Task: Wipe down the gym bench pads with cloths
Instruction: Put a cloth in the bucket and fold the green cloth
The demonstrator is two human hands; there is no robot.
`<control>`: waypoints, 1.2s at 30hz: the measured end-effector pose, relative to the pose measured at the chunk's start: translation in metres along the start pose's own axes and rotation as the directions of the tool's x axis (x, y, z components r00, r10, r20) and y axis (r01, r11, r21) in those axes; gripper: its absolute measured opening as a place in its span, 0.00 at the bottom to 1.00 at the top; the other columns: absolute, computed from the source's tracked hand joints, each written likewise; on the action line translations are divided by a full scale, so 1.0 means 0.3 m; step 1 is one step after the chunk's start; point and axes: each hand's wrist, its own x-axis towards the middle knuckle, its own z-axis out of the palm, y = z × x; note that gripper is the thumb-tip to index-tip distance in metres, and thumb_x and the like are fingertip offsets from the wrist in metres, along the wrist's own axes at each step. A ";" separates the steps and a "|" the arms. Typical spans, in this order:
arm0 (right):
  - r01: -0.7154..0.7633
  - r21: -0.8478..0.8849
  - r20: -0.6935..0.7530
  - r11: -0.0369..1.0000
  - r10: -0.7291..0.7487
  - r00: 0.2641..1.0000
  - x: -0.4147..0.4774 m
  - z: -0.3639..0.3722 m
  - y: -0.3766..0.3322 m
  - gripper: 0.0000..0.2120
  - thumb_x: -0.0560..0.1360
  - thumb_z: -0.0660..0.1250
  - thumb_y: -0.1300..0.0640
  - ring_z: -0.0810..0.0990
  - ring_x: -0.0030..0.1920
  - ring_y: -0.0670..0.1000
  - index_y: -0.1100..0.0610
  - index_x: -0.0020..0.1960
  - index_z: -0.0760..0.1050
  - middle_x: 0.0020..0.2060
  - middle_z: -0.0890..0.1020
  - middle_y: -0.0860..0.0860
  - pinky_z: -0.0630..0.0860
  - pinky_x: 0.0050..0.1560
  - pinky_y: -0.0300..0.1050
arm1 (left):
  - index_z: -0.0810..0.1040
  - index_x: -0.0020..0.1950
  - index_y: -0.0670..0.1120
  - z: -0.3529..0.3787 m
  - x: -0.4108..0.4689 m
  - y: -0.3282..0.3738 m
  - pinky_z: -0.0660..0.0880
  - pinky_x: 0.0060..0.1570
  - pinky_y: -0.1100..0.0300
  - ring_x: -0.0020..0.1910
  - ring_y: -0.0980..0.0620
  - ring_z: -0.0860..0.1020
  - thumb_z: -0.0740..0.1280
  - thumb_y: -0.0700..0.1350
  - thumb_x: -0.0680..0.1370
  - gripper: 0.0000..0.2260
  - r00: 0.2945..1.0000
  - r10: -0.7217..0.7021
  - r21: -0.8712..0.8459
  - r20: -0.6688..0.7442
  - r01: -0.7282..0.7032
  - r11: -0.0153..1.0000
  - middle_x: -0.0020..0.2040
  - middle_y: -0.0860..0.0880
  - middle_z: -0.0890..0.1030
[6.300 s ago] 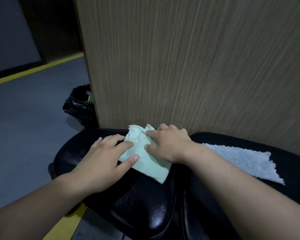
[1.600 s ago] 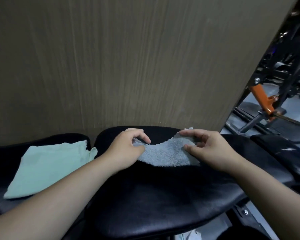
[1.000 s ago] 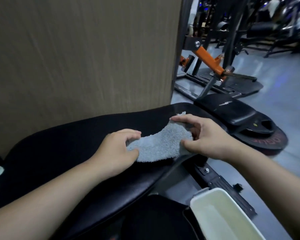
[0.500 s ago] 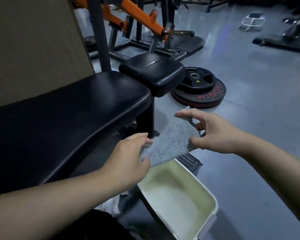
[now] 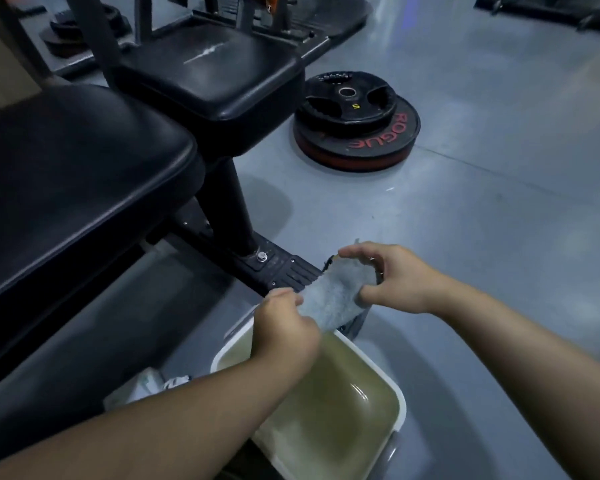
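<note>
Cream plastic basin (image 5: 401,407) sits nearest, on the grey floor beside the bench. Whether it holds water is hard to tell in the dim light. Just above its far rim, the person's left hand (image 5: 284,330) grips the near end of a grey terry cloth (image 5: 333,299), fingers curled round it. The cloth's long axis slants away and to the right, up to the right hand (image 5: 392,282), whose thumb and fingertips pinch the far end. The basin lies below the cloth and toward the viewer, nearer the left hand, so a dip downward looks likely. Beyond, to the left, lies the long black bench pad (image 5: 66,188). Over a second earlier the cloth lay on that pad between the same hands.
</note>
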 end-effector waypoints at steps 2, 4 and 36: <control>-0.016 -0.013 0.024 1.000 0.016 1.000 0.021 0.012 0.054 0.32 0.66 0.74 0.63 0.75 0.47 0.29 0.46 0.67 0.74 0.52 0.77 0.34 0.69 0.44 0.24 | 0.77 0.65 0.41 0.038 0.018 -0.031 0.61 0.45 0.79 0.55 0.55 0.72 0.65 0.35 0.77 0.17 0.999 -0.028 0.013 0.030 0.028 1.000 0.67 0.49 0.74; -0.042 -0.071 0.076 0.997 0.047 0.996 0.029 0.042 0.122 0.31 0.67 0.73 0.62 0.74 0.41 0.27 0.43 0.66 0.72 0.48 0.73 0.32 0.67 0.41 0.22 | 0.77 0.67 0.43 0.073 0.006 -0.067 0.64 0.53 0.74 0.60 0.53 0.74 0.65 0.37 0.77 0.18 0.991 -0.070 0.060 0.118 0.063 0.996 0.68 0.48 0.74; 0.144 -0.195 -0.104 0.970 -0.166 0.981 -0.012 0.195 0.233 0.32 0.76 0.68 0.43 0.61 0.75 0.47 0.49 0.77 0.64 0.75 0.66 0.47 0.58 0.73 0.40 | 0.57 0.78 0.49 0.058 0.076 -0.052 0.52 0.76 0.49 0.77 0.46 0.55 0.53 0.67 0.79 0.33 0.921 0.248 0.494 0.299 -0.372 0.786 0.77 0.46 0.59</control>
